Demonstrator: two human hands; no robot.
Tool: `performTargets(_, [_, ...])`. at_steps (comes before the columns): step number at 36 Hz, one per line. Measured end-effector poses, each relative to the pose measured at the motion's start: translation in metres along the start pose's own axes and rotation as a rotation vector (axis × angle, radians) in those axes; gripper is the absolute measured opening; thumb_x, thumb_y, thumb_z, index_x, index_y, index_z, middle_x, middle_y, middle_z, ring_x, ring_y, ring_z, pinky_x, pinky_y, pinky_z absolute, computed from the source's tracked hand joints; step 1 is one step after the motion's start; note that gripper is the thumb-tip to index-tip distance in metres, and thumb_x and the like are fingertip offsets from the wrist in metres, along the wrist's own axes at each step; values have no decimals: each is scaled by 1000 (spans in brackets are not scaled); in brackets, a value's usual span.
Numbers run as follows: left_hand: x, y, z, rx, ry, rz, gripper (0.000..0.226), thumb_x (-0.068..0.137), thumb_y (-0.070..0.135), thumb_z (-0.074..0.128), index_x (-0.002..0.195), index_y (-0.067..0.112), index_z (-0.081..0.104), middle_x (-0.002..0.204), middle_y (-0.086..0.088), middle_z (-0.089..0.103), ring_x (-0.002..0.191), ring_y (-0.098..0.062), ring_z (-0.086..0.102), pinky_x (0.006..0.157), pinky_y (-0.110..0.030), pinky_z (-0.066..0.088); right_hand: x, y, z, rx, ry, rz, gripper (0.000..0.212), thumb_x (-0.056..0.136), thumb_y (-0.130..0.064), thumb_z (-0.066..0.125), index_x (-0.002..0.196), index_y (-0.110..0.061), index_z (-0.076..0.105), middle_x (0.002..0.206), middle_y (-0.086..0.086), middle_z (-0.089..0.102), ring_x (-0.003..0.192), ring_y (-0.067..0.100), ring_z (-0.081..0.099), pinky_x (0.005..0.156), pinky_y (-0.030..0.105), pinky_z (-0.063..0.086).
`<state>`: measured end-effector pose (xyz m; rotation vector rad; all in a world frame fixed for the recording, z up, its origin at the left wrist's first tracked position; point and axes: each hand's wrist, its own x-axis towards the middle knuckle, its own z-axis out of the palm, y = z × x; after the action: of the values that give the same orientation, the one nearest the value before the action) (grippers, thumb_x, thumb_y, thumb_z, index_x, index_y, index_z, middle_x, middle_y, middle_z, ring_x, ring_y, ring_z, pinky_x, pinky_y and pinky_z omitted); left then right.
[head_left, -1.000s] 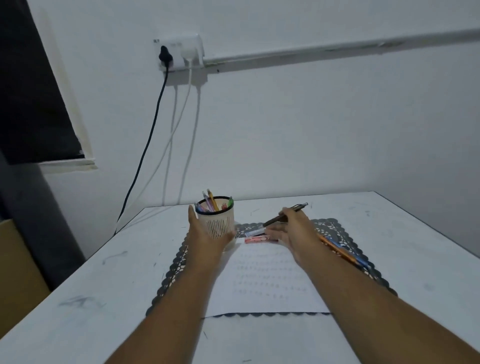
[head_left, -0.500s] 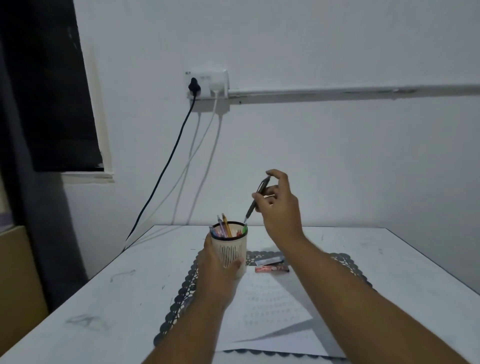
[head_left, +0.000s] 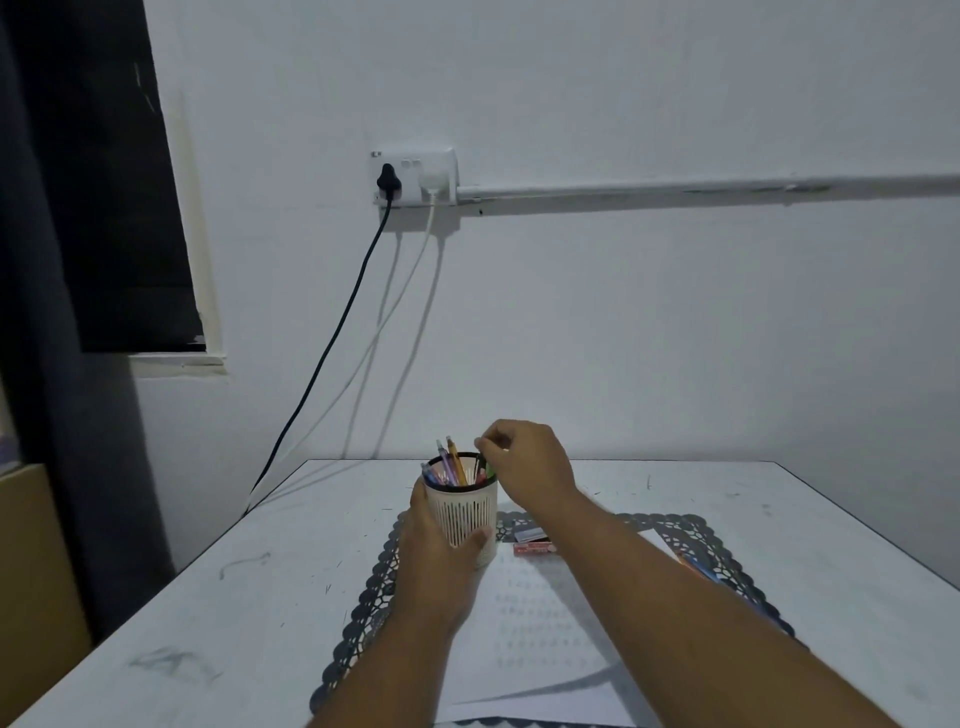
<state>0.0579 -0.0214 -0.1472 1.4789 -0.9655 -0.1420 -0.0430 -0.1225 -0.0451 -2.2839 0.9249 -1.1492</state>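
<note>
Paper (head_left: 524, 623) lies nearest, on a scalloped mat (head_left: 363, 613). Beyond it the left hand (head_left: 441, 561) grips the slatted pen cup (head_left: 465, 514), fingers curled round its wall, steadying it near the mat's far edge. Just above the rim, the right hand (head_left: 524, 462) pinches the top of a dark pen (head_left: 482, 464) (mostly sunk among the others). The step in hand, I judge, is dropping it in. The next move calls for letting go, then reaching right for the pencils (head_left: 698, 566).

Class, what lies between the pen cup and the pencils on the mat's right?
Head view: a red block, a grey block and the right forearm.
</note>
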Motion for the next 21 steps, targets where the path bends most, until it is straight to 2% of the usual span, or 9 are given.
performTargets(3, [2, -4, 1, 30, 4, 3, 97, 62, 41, 81, 147, 45, 34, 137, 13, 55, 132, -19, 50, 104, -53, 49, -6, 4, -1, 56, -42, 19, 20, 99, -38, 62, 92, -28, 78, 92, -14, 76, 92, 6, 68, 84, 32, 55])
performTargets(6, [2, -1, 1, 85, 6, 1, 103, 61, 39, 86, 149, 43, 32, 141, 8, 54, 134, -22, 48, 106, -55, 48, -19, 8, -8, 160, 11, 26, 26, 104, -43, 55, 105, -28, 77, 96, -18, 73, 95, 5, 67, 85, 30, 54])
performTargets(9, [-2, 17, 0, 198, 109, -8, 126, 66, 36, 95, 161, 28, 14, 162, -6, 27, 149, -31, 24, 117, -59, 32, -32, 15, -19, 211, 76, 32, 28, 106, -46, 49, 104, -29, 71, 89, -16, 68, 87, 2, 63, 75, 28, 49])
performTargets(11, [-7, 32, -5, 205, 203, 86, 128, 66, 39, 94, 162, 26, 10, 164, -1, 19, 150, -25, 16, 113, -61, 32, -42, 23, -28, 209, 93, 46, 22, 106, -43, 50, 101, -29, 67, 89, -15, 66, 83, 3, 60, 71, 28, 46])
performTargets(12, [-10, 38, -8, 200, 247, 171, 123, 68, 39, 93, 161, 25, 14, 162, 0, 22, 148, -24, 18, 111, -59, 33, -47, 28, -32, 195, 89, 56, 19, 105, -40, 52, 99, -29, 66, 88, -13, 65, 82, 6, 60, 71, 30, 47])
performTargets(14, [-15, 46, -10, 226, 322, 400, 99, 75, 36, 88, 153, 16, 30, 151, -5, 34, 139, -26, 30, 111, -52, 33, -60, 39, -41, 120, 41, 86, 14, 102, -37, 54, 93, -29, 61, 83, -7, 65, 77, 13, 61, 69, 35, 49])
performTargets(17, [-18, 60, -9, 330, 331, 685, 54, 80, 33, 71, 125, 13, 51, 126, -4, 53, 116, -24, 46, 102, -39, 36, -85, 55, -48, -112, -122, 110, 17, 100, -36, 53, 86, -26, 55, 78, -4, 62, 71, 15, 57, 63, 35, 42])
performTargets(20, [-29, 66, -3, 430, 49, 719, 10, 88, 30, 63, 93, 22, 58, 91, 9, 59, 85, -12, 52, 74, -30, 41, -112, 67, -52, -345, -250, 68, 21, 100, -38, 49, 86, -23, 51, 80, -3, 60, 75, 19, 57, 67, 39, 45])
performTargets(21, [-34, 65, 1, 493, -63, 676, 9, 91, 31, 60, 85, 25, 56, 80, 11, 57, 74, -10, 52, 64, -29, 40, -119, 70, -52, -400, -290, 54, 22, 100, -39, 48, 86, -23, 51, 81, -2, 60, 76, 19, 56, 66, 39, 45])
